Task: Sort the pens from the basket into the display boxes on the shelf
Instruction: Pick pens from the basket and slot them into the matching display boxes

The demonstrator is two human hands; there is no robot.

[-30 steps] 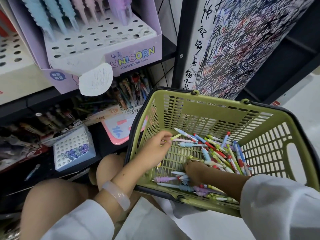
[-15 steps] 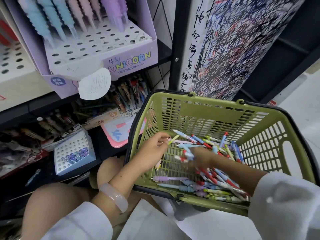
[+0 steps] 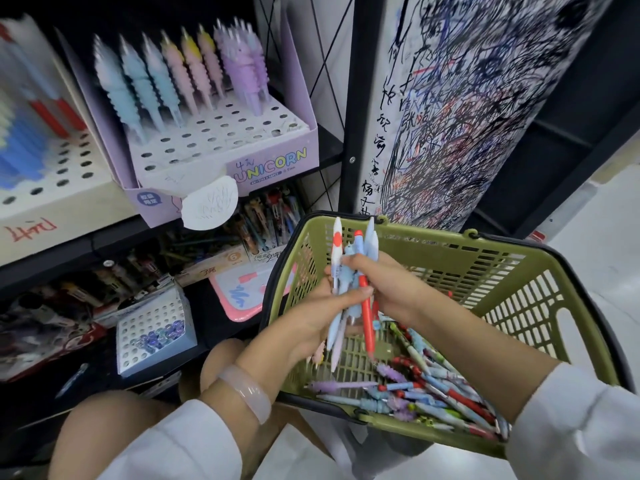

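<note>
Head view: gathering step, both left hand (image 3: 311, 317) and right hand (image 3: 384, 289) clasping a bundle of blue, white and red plastic pens (image 3: 349, 271) over the green slotted plastic basket (image 3: 519, 271), next needing transfer into the lilac perforated cardboard display box (image 3: 277, 157).

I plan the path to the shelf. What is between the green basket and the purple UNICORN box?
Head view: a row of packaged pens beneath the UNICORN box, beyond the basket rim.

The basket (image 3: 450, 271) is the landmark. Loose pens (image 3: 433, 386) lie in its near right corner. Above its left part, the left hand (image 3: 311, 317) and right hand (image 3: 381, 282) meet around a bunch of pens (image 3: 349, 289) standing upright. Left of the basket, on the upper shelf (image 3: 329, 147), sits the unicorn display box (image 3: 221, 133) with pens standing in its back row. On the lower shelf, left of the basket, sits a small holed box (image 3: 152, 327).
</note>
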